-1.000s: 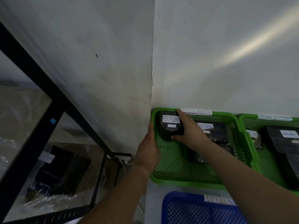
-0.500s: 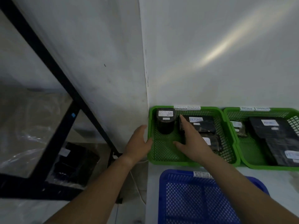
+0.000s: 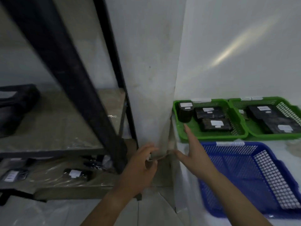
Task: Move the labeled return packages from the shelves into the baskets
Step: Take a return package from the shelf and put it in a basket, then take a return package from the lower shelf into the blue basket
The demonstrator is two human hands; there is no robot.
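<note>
- Nothing is held: the left hand (image 3: 138, 170) is loosely curled with fingers apart, and the right hand (image 3: 195, 159) is spread flat and open, its fingertips just short of the near rim of the left green basket (image 3: 211, 137). Both hang between the baskets and the shelves, which is judged to suit a reach toward the shelf unit (image 3: 68, 88) for another package.
- In the left green basket a cylindrical package (image 3: 184, 111) has been stood upright in the far left corner (label on top, long axis vertical), leaving the floor free for two flat packages (image 3: 211, 118) laid label-up with long axes running left to right.
- In the right green basket (image 3: 276, 136) larger flat packages (image 3: 273, 118) are laid label-up, slanting from far left to near right.
- The blue basket (image 3: 244, 176), nearest on the desk, is seen empty.
- Labelled packages remain on the lower shelf: one dark package (image 3: 76, 173) is laid flat, label-up, long axis roughly left to right; another (image 3: 12, 175) lies further left (too blurred for more).
</note>
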